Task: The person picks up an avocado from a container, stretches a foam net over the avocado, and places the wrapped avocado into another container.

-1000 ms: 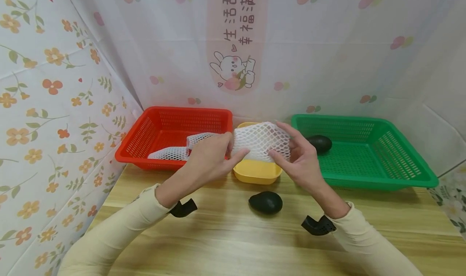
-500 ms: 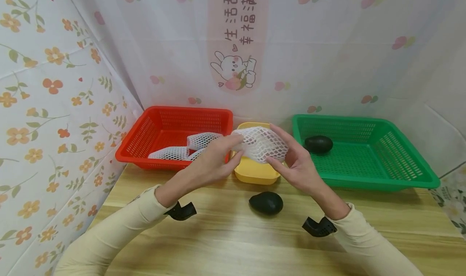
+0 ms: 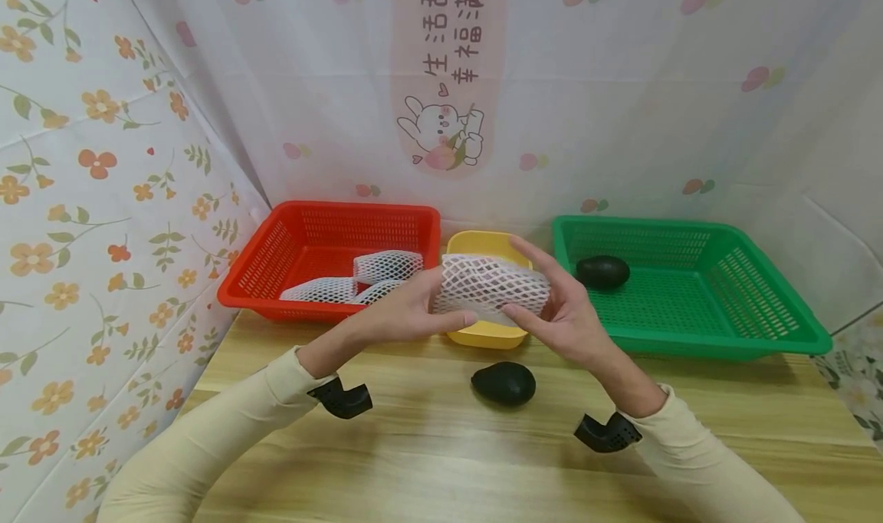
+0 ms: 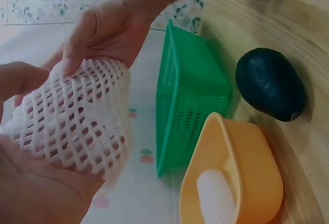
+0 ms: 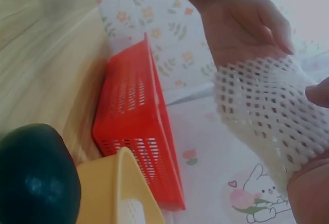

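Both hands hold one white foam fruit net (image 3: 493, 287) stretched sideways over the yellow container, in the head view. My left hand (image 3: 407, 308) grips its left end with the thumb in front. At the other end my right hand (image 3: 569, 308) grips it between thumb and fingers, the index finger raised. The net's mesh looks see-through in the left wrist view, with no fruit showing inside. A dark avocado (image 3: 503, 384) lies on the table below the hands. Inside the yellow container (image 4: 257, 167) is another white foam net (image 4: 216, 196).
A red basket (image 3: 255, 281) at the left holds three white foam nets (image 3: 319, 290). The green basket (image 3: 690, 347) at the right has a dark avocado (image 3: 603, 272) in its left part. Patterned curtains (image 3: 621, 124) stand behind and beside the wooden table (image 3: 441, 462).
The net was crumpled half a second ago and is now drawn out straighter, slightly lower. The left hand's thumb and fingers have shifted on its left end. The avocados and baskets stay put.
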`<action>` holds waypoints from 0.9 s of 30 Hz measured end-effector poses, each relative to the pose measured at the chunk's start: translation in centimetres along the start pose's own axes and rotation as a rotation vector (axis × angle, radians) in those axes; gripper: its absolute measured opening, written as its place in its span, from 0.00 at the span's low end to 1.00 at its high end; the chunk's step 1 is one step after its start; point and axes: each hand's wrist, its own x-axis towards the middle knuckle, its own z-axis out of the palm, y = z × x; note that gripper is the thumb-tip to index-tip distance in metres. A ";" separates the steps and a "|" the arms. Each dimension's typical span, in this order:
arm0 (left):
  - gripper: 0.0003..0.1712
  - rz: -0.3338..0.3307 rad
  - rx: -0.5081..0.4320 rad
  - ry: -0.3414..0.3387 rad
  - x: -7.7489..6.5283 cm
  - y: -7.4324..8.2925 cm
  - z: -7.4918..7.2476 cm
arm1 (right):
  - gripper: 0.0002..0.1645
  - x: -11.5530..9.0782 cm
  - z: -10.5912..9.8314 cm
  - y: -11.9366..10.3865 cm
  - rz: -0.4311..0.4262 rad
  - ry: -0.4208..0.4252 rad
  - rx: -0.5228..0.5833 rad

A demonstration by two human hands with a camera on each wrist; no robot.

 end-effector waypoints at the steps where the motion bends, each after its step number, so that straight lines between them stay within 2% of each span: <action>1: 0.33 0.000 -0.001 0.012 0.0 -0.1 0.0 | 0.48 0.0 0.1 0.0 0.007 -0.009 0.005; 5: 0.34 -0.038 0.007 0.062 0.1 0.0 0.2 | 0.46 -0.3 0.8 0.1 0.022 -0.066 -0.047; 8: 0.35 -0.047 -0.016 0.071 0.3 0.2 0.3 | 0.46 -0.5 1.2 0.2 0.010 -0.135 -0.103; 15: 0.31 0.031 -0.152 0.107 0.6 -0.1 0.1 | 0.49 -1.0 1.8 0.1 -0.040 -0.245 -0.168; 17: 0.29 0.041 -0.137 0.141 0.6 -0.3 0.0 | 0.47 -1.1 1.9 0.0 -0.051 -0.269 -0.159; 22: 0.30 0.012 -0.100 0.170 0.7 -0.8 0.1 | 0.44 -1.1 2.0 0.0 -0.047 -0.289 -0.216; 25: 0.31 -0.008 -0.119 0.150 0.8 -0.9 0.3 | 0.43 -1.1 1.8 0.0 -0.053 -0.257 -0.271; 27: 0.30 -0.032 -0.093 0.160 0.8 -0.9 0.5 | 0.43 -1.0 1.6 -0.1 -0.063 -0.228 -0.280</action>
